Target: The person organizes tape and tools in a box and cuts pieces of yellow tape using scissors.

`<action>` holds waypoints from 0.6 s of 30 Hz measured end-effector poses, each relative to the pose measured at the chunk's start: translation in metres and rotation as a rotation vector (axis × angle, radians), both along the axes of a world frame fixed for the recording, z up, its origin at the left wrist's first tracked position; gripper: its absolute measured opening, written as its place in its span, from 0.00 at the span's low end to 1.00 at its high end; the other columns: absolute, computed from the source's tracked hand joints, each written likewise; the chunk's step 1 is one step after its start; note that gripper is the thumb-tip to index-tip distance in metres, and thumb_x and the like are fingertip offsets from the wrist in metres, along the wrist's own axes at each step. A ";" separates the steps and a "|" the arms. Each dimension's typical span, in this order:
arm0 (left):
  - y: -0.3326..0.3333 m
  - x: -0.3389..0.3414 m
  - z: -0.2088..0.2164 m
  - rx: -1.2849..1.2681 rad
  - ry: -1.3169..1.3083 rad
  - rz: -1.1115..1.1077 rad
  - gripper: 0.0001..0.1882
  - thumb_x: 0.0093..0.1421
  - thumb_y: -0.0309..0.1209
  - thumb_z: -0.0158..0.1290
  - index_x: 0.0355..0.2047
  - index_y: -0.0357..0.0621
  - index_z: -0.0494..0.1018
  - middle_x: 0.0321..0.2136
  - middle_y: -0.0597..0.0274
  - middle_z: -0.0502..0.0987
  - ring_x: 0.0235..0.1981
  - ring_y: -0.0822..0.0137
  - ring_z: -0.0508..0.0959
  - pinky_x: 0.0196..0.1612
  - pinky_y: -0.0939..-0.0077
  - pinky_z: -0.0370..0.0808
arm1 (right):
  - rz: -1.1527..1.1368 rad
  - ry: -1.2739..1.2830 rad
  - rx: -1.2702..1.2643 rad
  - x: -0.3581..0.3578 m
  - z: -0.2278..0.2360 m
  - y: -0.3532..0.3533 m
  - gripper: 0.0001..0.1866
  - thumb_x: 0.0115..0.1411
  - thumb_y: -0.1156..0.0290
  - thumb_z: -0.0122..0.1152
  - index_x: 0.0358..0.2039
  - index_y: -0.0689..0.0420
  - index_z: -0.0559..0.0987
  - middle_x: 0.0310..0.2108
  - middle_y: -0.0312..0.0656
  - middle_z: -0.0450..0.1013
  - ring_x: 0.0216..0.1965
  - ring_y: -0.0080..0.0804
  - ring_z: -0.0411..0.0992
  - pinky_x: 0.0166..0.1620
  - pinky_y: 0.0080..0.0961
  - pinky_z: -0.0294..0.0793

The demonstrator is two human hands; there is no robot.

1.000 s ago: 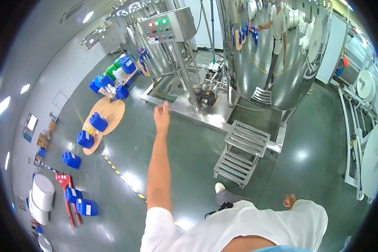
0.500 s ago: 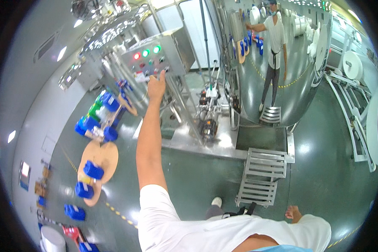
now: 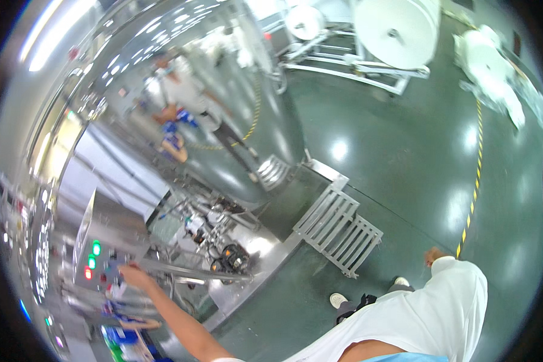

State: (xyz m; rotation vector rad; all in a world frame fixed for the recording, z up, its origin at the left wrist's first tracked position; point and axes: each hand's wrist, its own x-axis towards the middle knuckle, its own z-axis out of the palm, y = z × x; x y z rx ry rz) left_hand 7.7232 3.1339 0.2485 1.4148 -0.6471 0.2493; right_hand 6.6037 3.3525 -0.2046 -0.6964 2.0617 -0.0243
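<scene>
My left arm reaches out to a steel control box at the lower left. My left hand is at its front, by the small knobs beside one red and two green lit lamps. Its fingers look bent together, but blur hides whether they grip a knob. My right hand hangs at my side, away from any object, with nothing in it and its fingers loosely apart.
A large mirror-like steel tank stands ahead, with slatted metal steps before it. Pumps and pipes sit on a steel base. Big white rolls rest on a frame at the back; plastic-wrapped bundles lie at far right.
The view has swung to the right, so the control box moves to the lower left and the white rolls come into view. My left hand stays by the box's knobs; my right hand still hangs down.
</scene>
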 end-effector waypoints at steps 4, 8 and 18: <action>-0.010 -0.192 -0.132 0.307 0.145 -0.141 0.19 0.74 0.38 0.47 0.27 0.42 0.73 0.23 0.64 0.72 0.25 0.66 0.73 0.29 0.68 0.73 | -0.110 -0.032 0.028 -0.055 -0.036 0.070 0.19 0.74 0.62 0.58 0.28 0.58 0.85 0.25 0.45 0.82 0.23 0.38 0.80 0.26 0.40 0.80; -0.028 -0.482 -0.260 0.440 0.628 -0.537 0.19 0.74 0.41 0.48 0.27 0.45 0.74 0.20 0.66 0.69 0.20 0.69 0.70 0.23 0.71 0.68 | -0.178 -0.102 -0.008 -0.128 -0.074 0.114 0.20 0.74 0.59 0.57 0.29 0.58 0.85 0.23 0.44 0.82 0.23 0.38 0.81 0.26 0.40 0.80; -0.027 -1.086 -0.318 0.848 0.943 -1.100 0.23 0.77 0.46 0.44 0.35 0.39 0.77 0.22 0.64 0.73 0.20 0.72 0.70 0.21 0.76 0.65 | -0.093 0.191 -0.484 -0.381 -0.071 0.093 0.23 0.76 0.50 0.56 0.39 0.57 0.86 0.30 0.40 0.82 0.31 0.33 0.81 0.37 0.33 0.83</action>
